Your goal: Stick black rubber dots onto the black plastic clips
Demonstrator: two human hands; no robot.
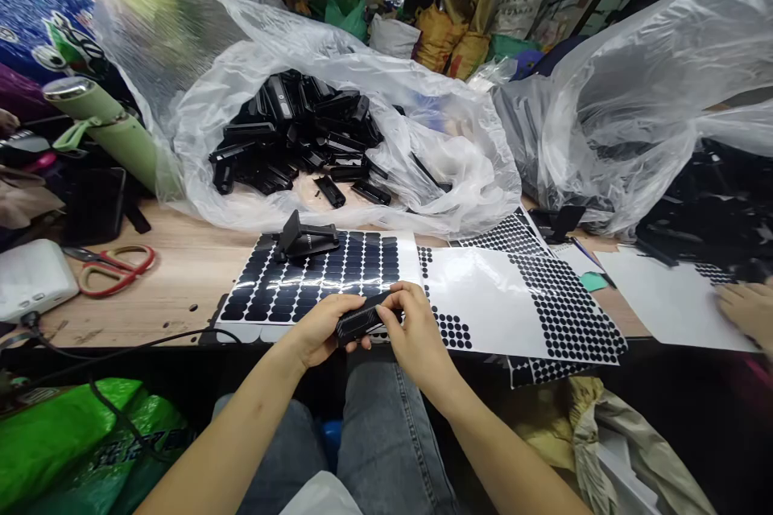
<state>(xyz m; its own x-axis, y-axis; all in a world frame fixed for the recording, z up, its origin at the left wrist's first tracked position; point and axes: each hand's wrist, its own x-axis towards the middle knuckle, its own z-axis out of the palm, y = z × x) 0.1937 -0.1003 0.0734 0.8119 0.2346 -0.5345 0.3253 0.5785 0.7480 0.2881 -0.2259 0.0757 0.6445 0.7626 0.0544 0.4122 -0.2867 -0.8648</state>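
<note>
Over the table's front edge, my left hand (315,331) is closed around an elongated black plastic piece (360,322) with a ribbed-looking surface. My right hand (418,336) grips the right end of the same piece, thumb and fingers pressed on it. Just behind the hands lies a sheet of black rounded stickers (266,290) on white backing. A black folding stand-like part (309,241) rests on that sheet. To the right, a second sheet (477,282) carries small round black dots, with a bare white area in its middle.
A see-through plastic bag (199,109) at the back holds a heap of black plastic parts (295,125). Red-handled scissors (117,269), a white box (36,282) and a green bottle (126,137) stand left. Another person's hand (749,310) touches white paper (670,290) at right.
</note>
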